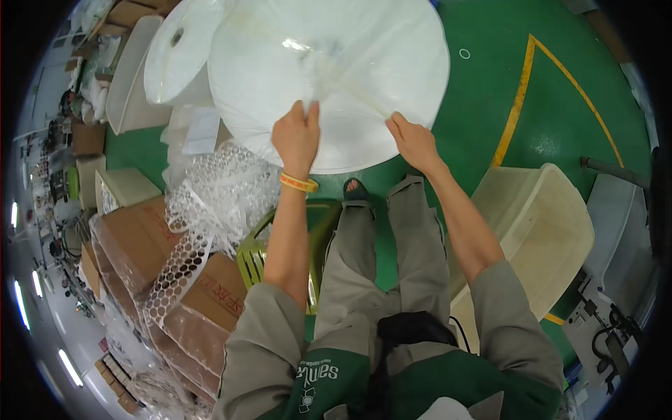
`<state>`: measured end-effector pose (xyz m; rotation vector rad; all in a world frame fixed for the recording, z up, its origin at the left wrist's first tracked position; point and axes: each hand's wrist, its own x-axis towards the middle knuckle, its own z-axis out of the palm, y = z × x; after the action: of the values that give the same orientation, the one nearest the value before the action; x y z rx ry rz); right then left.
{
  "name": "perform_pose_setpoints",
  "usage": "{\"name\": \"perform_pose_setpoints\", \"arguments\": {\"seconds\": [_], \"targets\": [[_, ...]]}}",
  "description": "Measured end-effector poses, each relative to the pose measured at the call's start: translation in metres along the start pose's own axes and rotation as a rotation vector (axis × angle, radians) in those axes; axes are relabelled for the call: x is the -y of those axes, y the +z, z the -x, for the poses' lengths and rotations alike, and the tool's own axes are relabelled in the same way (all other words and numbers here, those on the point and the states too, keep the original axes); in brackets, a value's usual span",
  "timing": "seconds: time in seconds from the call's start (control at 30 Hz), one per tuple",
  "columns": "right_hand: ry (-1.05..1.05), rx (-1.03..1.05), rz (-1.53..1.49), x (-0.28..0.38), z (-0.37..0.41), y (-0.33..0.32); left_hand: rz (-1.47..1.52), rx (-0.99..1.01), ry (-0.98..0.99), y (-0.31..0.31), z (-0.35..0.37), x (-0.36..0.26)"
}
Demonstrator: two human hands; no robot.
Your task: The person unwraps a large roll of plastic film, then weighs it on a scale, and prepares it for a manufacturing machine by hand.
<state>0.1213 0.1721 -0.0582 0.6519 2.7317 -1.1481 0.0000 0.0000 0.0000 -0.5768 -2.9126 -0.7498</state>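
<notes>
A large white roll (378,49), its round face covered in clear plastic wrap (336,91), stands in front of my legs. My left hand (295,136), with a yellow wristband (299,183), is closed on the wrap near the roll's lower left. My right hand (413,142) pinches the wrap near the lower right edge. A taut, twisted fold of the film runs from the right fingers toward the roll's middle. The exact edges of the film inside both fists are hidden.
A second white roll (164,59) stands left. Honeycomb-hole plastic scrap (217,182) and wrapped cardboard boxes (140,234) lie left of a green crate (252,262). At right is a cream plastic bin (553,241). Yellow lines (516,98) mark the green floor (483,91).
</notes>
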Motion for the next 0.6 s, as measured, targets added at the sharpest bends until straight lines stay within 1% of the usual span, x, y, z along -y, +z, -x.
{"name": "perform_pose_setpoints", "arguments": {"seconds": [0.07,0.1,0.17,0.23,0.27,0.37,0.4,0.5,0.53,0.57,0.6], "targets": [[0.025,-0.016,-0.016,-0.020,0.016,-0.012,0.065,0.019,0.016,0.009,0.015,-0.019],[0.042,0.036,-0.132,0.009,0.060,0.040,-0.025,0.046,0.041,-0.034,0.056,0.016],[0.049,0.032,-0.135,-0.011,0.081,0.045,0.026,-0.004,0.094,-0.026,0.083,0.007],[0.090,0.046,-0.126,-0.027,0.102,0.053,0.057,0.014,0.060,-0.020,0.110,0.000],[0.116,0.044,-0.191,-0.035,0.115,0.058,0.044,0.015,0.058,-0.019,0.125,-0.003],[0.089,-0.008,-0.168,-0.053,0.149,0.072,0.053,0.009,0.144,-0.019,0.163,-0.009],[0.076,-0.064,-0.163,-0.059,0.162,0.081,0.026,0.023,0.170,-0.020,0.176,-0.008],[0.143,-0.158,-0.268,-0.070,0.198,0.103,0.056,0.145,0.142,-0.026,0.211,-0.005],[0.205,-0.154,-0.334,-0.071,0.209,0.109,0.089,0.153,0.161,-0.030,0.221,-0.006],[0.212,-0.211,-0.364,-0.074,0.219,0.121,0.124,0.169,0.182,-0.030,0.229,-0.005],[0.353,-0.153,-0.469,-0.067,0.232,0.124,0.155,0.193,0.193,-0.032,0.240,-0.001]]}}
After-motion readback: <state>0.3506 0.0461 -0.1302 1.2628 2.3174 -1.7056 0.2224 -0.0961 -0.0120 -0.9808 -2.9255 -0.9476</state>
